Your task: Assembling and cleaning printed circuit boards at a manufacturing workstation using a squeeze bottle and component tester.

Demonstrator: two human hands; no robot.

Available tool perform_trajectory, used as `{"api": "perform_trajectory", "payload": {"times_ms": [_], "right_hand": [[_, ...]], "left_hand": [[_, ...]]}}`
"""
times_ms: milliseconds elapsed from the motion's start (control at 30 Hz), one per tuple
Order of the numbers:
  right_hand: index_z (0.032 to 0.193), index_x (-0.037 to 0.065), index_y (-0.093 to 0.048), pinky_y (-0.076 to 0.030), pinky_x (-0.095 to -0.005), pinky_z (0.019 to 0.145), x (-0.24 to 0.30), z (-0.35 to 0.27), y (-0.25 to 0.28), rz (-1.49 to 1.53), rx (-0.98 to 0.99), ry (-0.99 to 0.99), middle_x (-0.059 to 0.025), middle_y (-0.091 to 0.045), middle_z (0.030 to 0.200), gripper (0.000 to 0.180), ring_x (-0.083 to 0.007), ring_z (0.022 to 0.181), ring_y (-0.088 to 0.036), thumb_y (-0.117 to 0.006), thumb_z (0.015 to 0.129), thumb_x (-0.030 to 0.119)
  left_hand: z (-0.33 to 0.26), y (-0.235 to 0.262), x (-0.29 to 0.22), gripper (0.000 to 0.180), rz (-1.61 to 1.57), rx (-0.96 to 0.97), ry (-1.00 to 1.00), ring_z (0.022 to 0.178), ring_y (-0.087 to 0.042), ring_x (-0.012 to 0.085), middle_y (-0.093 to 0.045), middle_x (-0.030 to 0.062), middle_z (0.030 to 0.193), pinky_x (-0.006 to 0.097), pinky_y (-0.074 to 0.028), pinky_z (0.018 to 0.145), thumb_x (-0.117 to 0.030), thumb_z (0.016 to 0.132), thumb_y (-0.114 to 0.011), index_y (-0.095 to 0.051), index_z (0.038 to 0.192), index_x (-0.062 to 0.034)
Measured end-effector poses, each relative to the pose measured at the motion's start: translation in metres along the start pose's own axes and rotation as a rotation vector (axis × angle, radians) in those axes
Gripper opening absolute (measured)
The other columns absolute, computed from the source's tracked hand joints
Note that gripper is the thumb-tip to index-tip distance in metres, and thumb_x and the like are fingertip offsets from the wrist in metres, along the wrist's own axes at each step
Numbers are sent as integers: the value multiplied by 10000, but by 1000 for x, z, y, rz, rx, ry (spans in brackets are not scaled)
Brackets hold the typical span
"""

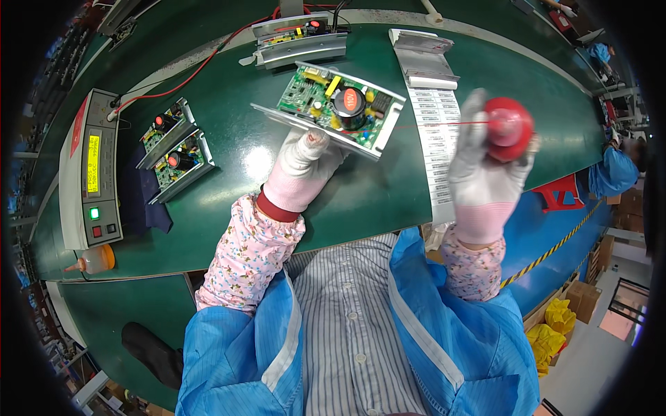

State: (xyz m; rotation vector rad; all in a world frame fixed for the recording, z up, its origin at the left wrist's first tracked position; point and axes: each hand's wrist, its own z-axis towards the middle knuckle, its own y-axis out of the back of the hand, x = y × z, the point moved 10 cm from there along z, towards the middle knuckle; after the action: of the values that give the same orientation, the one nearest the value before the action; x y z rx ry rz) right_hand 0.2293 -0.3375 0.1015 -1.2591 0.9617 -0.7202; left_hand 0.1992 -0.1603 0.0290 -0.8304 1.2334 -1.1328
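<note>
My left hand point(305, 163), in a white glove with a bare fingertip showing, is closed on the near edge of a circuit board in a metal bracket point(326, 90). This board is tilted above the bench and carries a big black round part with an orange sticker. To the right, my gloved right hand point(485, 173) is wrapped round a red round squeeze bottle point(510, 128). A thin red nozzle runs left from the bottle toward the board, its tip near the board's parts. Slight blur hides some of the right fingers.
Printed labels point(437, 152) hang in a strip under a bare metal bracket point(423, 59). Left stand a tester with a lit yellow screen point(90, 166), two bracketed boards point(177, 163) on dark cloth, and an orange bottle point(97, 259). Another bracketed board point(298, 45) lies behind, with red wires.
</note>
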Motion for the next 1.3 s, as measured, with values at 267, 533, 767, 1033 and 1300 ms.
{"api": "perform_trajectory", "payload": {"times_ms": [267, 533, 767, 1033, 1300], "right_hand": [[1429, 26, -393, -489, -419, 1143, 39, -10, -84, 50, 225, 39, -229, -467, 1434, 790, -389, 1376, -459, -761, 730, 20], [1421, -29, -351, -334, -545, 1221, 65, -16, -53, -1003, 144, 588, -276, -400, 1485, 590, -419, 1393, -420, -637, 923, 104], [1410, 10, -413, -393, -521, 1156, 53, -11, -24, -1306, 109, 582, -262, -461, 1444, 552, -403, 1364, -462, -628, 910, 101], [1212, -5, -612, -583, -376, 893, 43, -6, -31, -1318, 168, 679, -140, -709, 1072, 454, -262, 954, -701, -716, 779, -94], [1365, 69, -483, -445, -524, 1089, 43, -16, -28, -1497, 112, 690, -188, -595, 1291, 566, -389, 1298, -532, -680, 836, 33]], "left_hand": [[-12, 20, -10, 653, 294, -6, 37, 1259, -587, 319, -579, 137, 1412, 457, -492, 1074, 141, 823, -652, -518, 1428, -68], [-6, 1, -6, 1068, 370, -183, 68, 1345, -522, 295, -480, 113, 1505, 433, -497, 1088, 248, 652, -742, -307, 1557, -117], [-2, -8, -5, 1122, 485, -138, 48, 1332, -532, 299, -470, 111, 1506, 433, -491, 1097, 236, 639, -758, -268, 1572, -150], [-2, -8, -3, 1032, 430, -99, 36, 1296, -565, 303, -515, 129, 1464, 420, -499, 1087, 227, 677, -745, -317, 1551, -114], [-19, 31, 9, 735, 278, -262, 195, 1235, -594, 383, -590, 207, 1372, 529, -441, 1127, 210, 771, -604, -446, 1457, 1]]}}
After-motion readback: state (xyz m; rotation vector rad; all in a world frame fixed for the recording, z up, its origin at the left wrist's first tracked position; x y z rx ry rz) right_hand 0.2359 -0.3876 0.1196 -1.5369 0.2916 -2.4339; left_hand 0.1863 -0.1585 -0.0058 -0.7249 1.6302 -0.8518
